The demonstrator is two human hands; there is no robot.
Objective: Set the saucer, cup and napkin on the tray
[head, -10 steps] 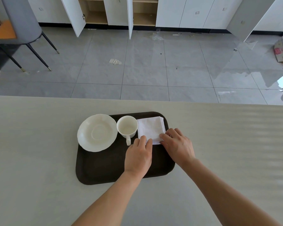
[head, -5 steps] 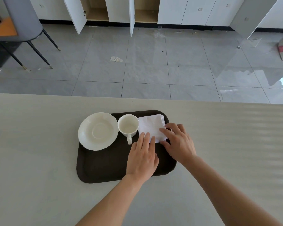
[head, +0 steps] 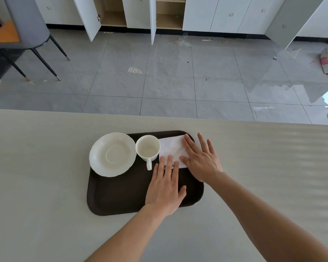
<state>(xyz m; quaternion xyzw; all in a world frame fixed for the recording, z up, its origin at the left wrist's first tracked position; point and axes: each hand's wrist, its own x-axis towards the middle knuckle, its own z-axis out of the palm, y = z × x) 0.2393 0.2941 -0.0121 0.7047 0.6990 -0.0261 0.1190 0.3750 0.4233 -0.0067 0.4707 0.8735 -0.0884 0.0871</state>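
Both hands lie flat with fingers spread: right hand (head: 201,157) and left hand (head: 166,188) press the napkin (head: 171,148) on the tray (head: 121,197). The cup (head: 147,148) stands just beside; a careless sideways push could knock it against the saucer (head: 112,154).

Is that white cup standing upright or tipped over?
Upright: the cup sits on the tray, its round mouth facing up, handle pointing toward the person.
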